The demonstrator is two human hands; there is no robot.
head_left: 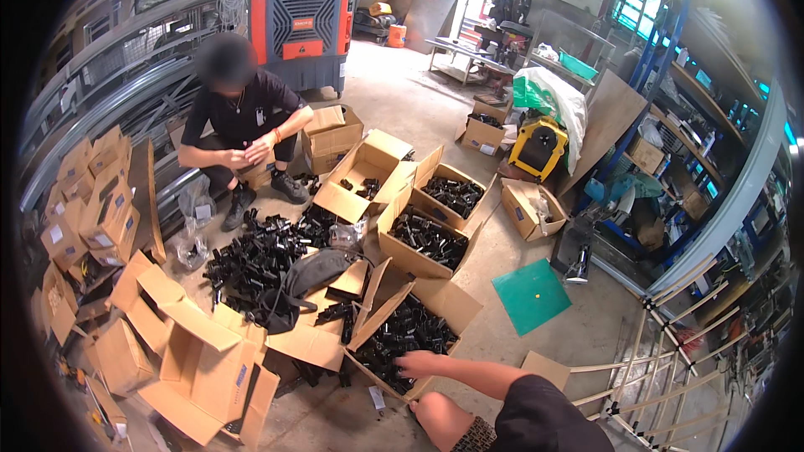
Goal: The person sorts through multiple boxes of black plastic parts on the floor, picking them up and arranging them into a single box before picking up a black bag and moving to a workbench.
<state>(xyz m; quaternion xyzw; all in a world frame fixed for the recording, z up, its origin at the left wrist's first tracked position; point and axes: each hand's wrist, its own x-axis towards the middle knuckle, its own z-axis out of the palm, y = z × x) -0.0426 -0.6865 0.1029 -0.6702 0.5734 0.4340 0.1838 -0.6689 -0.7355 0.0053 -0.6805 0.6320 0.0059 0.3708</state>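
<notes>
My right hand (420, 364) reaches in from the lower right, over the near edge of an open cardboard box (456, 305). Its fingers look bent and drawn together at the small black parts (410, 331) that fill this box. Whether a part is between the fingertips is too small to make out. My left hand is out of the picture. Just left of this box, a black bag (314, 276) lies over another open carton (306, 345). Beyond the bag spreads a large loose heap of black parts (251, 264) on the floor.
A co-worker (239, 117) squats beyond the heap, hands together. Open boxes of black parts (427, 238) stand ahead. Empty cartons (197, 368) and stacked boxes (105, 192) crowd the left. To the right are a green sheet (532, 295), a pole frame (662, 368) and shelving (708, 159).
</notes>
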